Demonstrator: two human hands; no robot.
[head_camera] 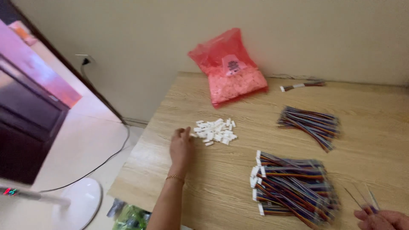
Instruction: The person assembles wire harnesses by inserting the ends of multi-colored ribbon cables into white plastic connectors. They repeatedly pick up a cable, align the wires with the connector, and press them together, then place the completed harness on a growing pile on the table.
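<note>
My left hand (181, 147) lies palm down on the wooden table (221, 187), its fingertips touching the left edge of a small pile of white plastic connectors (215, 131). It holds nothing that I can see. At the bottom right corner my right hand (381, 219) pinches a thin bundle of coloured wires (362, 199) that point up and to the left. A large heap of multicoloured wire harnesses with white plugs (292, 187) lies between the two hands.
A smaller bundle of coloured wires (310, 123) lies further back. A red plastic bag of white parts (230, 68) leans on the wall. One harness (301, 85) lies near the wall. A fan base (81, 202) and cable sit on the floor, left.
</note>
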